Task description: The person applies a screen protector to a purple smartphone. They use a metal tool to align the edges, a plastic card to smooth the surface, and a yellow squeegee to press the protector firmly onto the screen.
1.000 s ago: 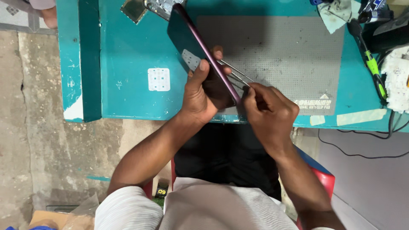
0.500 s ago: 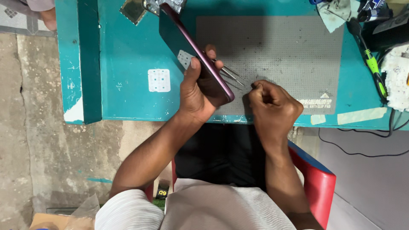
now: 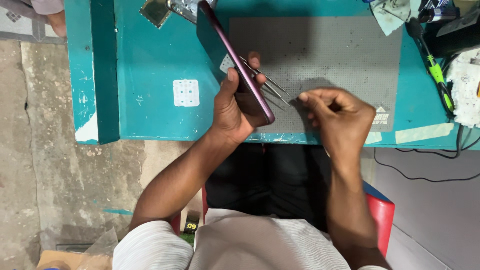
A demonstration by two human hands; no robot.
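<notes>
- Since half a second ago the right hand (image 3: 342, 120) has drawn away from the slim purple-edged smartphone (image 3: 235, 60); a clear gap now lies between them, and the thin metal tweezers (image 3: 267, 82) stay with the phone, where a second ago the right hand was on them.
- Landmark for all places: the grey perforated work mat (image 3: 345, 55) on the teal painted workbench (image 3: 150, 65).
- Well left of the mat: a small white square sticker sheet (image 3: 186, 93), flat on the bench.
- Up and left of the mat, at the bench's far edge: a shiny metal plate (image 3: 155, 11) and a further phone part, partly cut off by the frame.
- At the mat's left edge: the left hand (image 3: 235, 107) grasps the smartphone, thumb on the near face, fingertips wrapped round the far edge. The phone stands tilted on edge, lifted above the bench.
- The tweezers are pinned against the phone under the left forefinger, their tips pointing out over the mat toward the right hand.
- Over the mat's near right part: the right hand, fingers curled into a loose pinch, thumb against forefinger; whether anything small sits between them I cannot tell.
- Just right of the mat: a green-handled screwdriver (image 3: 436, 72), lying along the bench.
- Far right: a crumpled white cloth (image 3: 465, 95) and black cables (image 3: 425, 175) trailing off the bench.
</notes>
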